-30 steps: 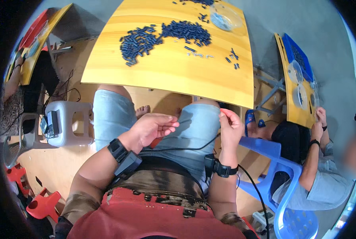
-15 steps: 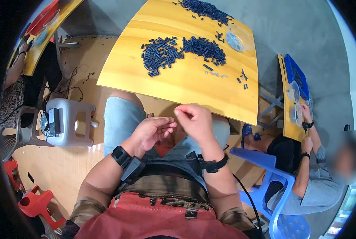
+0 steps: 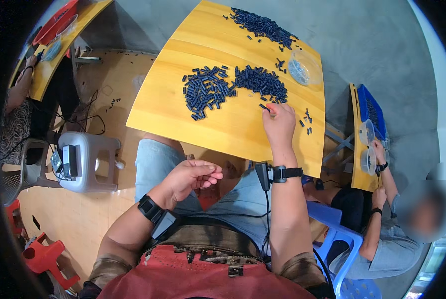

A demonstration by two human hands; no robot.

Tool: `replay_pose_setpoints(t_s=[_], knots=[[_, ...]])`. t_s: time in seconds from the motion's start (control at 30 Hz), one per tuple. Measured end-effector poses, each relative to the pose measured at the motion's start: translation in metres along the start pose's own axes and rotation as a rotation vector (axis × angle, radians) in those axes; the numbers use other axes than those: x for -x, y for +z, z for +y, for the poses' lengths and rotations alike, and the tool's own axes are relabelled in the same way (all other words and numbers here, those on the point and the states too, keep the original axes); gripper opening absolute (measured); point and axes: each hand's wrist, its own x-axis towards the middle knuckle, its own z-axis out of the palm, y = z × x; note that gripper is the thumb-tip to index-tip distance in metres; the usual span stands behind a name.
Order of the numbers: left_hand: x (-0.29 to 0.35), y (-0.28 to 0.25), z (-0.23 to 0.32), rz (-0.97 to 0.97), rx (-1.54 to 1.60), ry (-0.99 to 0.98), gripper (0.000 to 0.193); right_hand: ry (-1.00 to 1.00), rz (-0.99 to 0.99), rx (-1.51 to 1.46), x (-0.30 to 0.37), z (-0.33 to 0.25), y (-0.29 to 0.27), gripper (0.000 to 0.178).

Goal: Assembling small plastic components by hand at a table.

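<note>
My right hand (image 3: 281, 122) is over the yellow table (image 3: 173, 104), its fingers bent down and drawn together at the wood. A short black tube-like piece (image 3: 264, 107) lies at its fingertips; what the fingers pinch, if anything, is hidden. Above my lap, my left hand (image 3: 195, 178) has its thumb pressed to curled fingers, and anything between them is too small to make out. Two heaps of small black cylindrical pieces, a left heap (image 3: 205, 92) and a right heap (image 3: 263, 82), lie beyond my right hand. A few loose black pieces (image 3: 306, 119) are to its right.
A third black heap (image 3: 265, 26) lies at the far edge, near a clear round tub (image 3: 305, 67) of small silvery parts. A grey stool (image 3: 88, 162) stands at left, a blue chair (image 3: 340, 234) at right. People work at other tables on both sides. A cable crosses my lap.
My right hand has left my left hand and reached forward onto the table, covering the small silvery bits there. My left hand stays above my lap. The view has shifted slightly.
</note>
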Motion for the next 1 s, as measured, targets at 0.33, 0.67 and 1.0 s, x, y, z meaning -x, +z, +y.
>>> replay_pose_setpoints(t_s=[0.33, 0.67, 1.0], knots=[[-0.002, 0.023, 0.034, 0.0, -0.069, 0.044, 0.021, -0.124, -0.109, 0.118, -0.022, 0.009, 0.018, 0.008], [-0.025, 0.052, 0.053, 0.112, -0.018, 0.209, 0.022, -0.168, -0.251, -0.387, 0.01, -0.041, -0.031, 0.009], [-0.049, 0.058, 0.048, 0.038, -0.02, 0.207, 0.011, 0.01, -0.292, -0.594, 0.044, -0.055, -0.048, 0.014]])
